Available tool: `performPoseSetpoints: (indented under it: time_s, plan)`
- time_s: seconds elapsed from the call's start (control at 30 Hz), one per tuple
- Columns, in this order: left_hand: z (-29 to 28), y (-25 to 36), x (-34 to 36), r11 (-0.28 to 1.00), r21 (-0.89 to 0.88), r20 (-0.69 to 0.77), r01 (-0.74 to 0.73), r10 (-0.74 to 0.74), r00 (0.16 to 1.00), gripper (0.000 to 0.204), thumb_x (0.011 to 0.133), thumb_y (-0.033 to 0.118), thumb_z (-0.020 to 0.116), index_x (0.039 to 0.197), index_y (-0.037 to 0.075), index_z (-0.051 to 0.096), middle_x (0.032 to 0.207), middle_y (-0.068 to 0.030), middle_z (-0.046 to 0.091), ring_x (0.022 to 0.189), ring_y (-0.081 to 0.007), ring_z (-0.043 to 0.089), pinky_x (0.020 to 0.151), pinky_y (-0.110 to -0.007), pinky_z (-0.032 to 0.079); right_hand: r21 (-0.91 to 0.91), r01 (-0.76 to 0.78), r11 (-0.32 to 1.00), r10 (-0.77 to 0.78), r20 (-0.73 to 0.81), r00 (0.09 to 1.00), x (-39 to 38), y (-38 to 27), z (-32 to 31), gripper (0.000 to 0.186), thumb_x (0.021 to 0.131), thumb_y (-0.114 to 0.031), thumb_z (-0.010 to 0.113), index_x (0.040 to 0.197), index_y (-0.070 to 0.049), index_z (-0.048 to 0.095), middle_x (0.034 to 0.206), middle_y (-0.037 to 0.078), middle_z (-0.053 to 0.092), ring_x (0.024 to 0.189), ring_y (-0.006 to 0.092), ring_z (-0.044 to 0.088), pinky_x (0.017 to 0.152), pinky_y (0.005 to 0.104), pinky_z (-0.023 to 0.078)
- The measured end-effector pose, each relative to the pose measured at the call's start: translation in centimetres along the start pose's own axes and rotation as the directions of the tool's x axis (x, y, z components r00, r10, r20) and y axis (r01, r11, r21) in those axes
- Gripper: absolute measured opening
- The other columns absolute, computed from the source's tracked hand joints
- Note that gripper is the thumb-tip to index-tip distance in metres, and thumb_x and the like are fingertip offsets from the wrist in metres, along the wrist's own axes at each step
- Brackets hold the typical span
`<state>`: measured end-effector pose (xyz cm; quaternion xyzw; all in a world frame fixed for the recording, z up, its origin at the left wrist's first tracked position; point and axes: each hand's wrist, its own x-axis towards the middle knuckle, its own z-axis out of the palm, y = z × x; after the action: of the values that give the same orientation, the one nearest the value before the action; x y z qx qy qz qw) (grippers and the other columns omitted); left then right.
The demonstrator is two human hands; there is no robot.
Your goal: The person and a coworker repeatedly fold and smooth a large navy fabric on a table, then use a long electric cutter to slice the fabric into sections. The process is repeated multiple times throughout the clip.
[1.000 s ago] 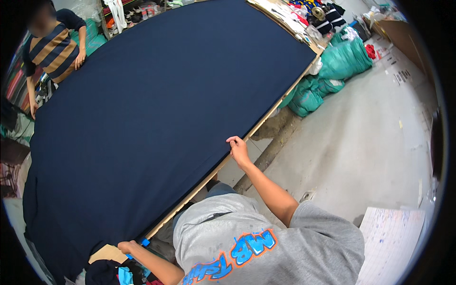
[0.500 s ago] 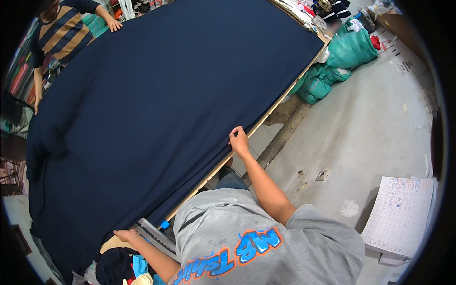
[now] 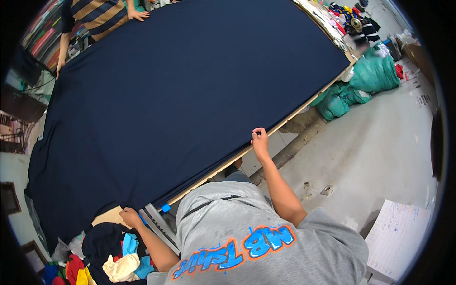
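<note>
A large dark navy cloth [image 3: 190, 90] is spread over a long table, with soft folds at its left end. My right hand [image 3: 260, 141] is closed in a pinch on the cloth's near edge, just above the wooden table edge [image 3: 223, 166]. Farther left, my left hand [image 3: 129, 217] is closed on the cloth's edge near the table corner, beside a bare piece of board [image 3: 107, 216]. Across the table, a co-worker's hand [image 3: 138, 15] rests flat on the far edge of the cloth, and the other hand [image 3: 60, 67] is at its far left corner.
A pile of coloured cloth scraps [image 3: 121, 259] lies below my left forearm, next to a metal rail with a blue end piece [image 3: 165, 208]. Green bundles [image 3: 373, 76] stand by the right end of the table. A gridded paper sheet [image 3: 396, 240] is at lower right.
My view has shifted, moving the scene right and slightly down. My left hand has moved up toward the table edge with the cloth. The folds along the near edge look flatter, and more board shows.
</note>
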<state>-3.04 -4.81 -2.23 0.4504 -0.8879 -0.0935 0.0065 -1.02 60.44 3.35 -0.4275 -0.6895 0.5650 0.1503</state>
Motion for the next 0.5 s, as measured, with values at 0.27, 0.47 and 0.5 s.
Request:
performPoseSetpoints:
  time_s: [0.27, 0.47, 0.5]
  plan:
    - [-0.4, 0.5, 0.9, 0.437, -0.788, 0.188, 0.434, -0.5, 0.845, 0.05, 0.107, 0.031, 0.046, 0.126, -0.008, 0.071, 0.12, -0.0333, 0.076, 0.107, -0.0504, 0.074, 0.099, -0.058, 0.056, -0.089, 0.067, 0.994, -0.07, -0.039, 0.997, 0.9, 1.5, 0.4, 0.009, 0.106, -0.003, 0.06, 0.113, -0.008, 0.063, 0.072, 0.0, 0.055, 0.065, 0.012, 0.057, 0.063, 0.033, 0.051]
    - [-1.7, 1.5, -1.4, 0.668, -0.673, -0.169, 0.317, -0.556, 0.814, 0.052, 0.114, 0.027, 0.037, 0.127, -0.012, 0.069, 0.125, -0.0346, 0.074, 0.115, -0.0522, 0.07, 0.105, -0.057, 0.053, -0.057, 0.133, 0.99, -0.135, -0.03, 0.99, 0.3, 0.1, -0.7, 0.01, 0.106, -0.003, 0.059, 0.114, -0.008, 0.062, 0.072, -0.002, 0.052, 0.064, 0.01, 0.053, 0.058, 0.0316, 0.044]
    - [-2.1, 1.8, -1.9, 0.657, -0.678, -0.163, 0.33, -0.573, 0.803, 0.052, 0.114, 0.027, 0.037, 0.126, -0.012, 0.069, 0.125, -0.035, 0.073, 0.116, -0.0525, 0.07, 0.105, -0.057, 0.052, -0.02, 0.099, 0.995, -0.099, -0.02, 0.995, 0.4, 0.2, -0.9, 0.01, 0.106, -0.002, 0.057, 0.114, -0.008, 0.062, 0.073, -0.003, 0.052, 0.064, 0.0086, 0.05, 0.058, 0.0307, 0.042]
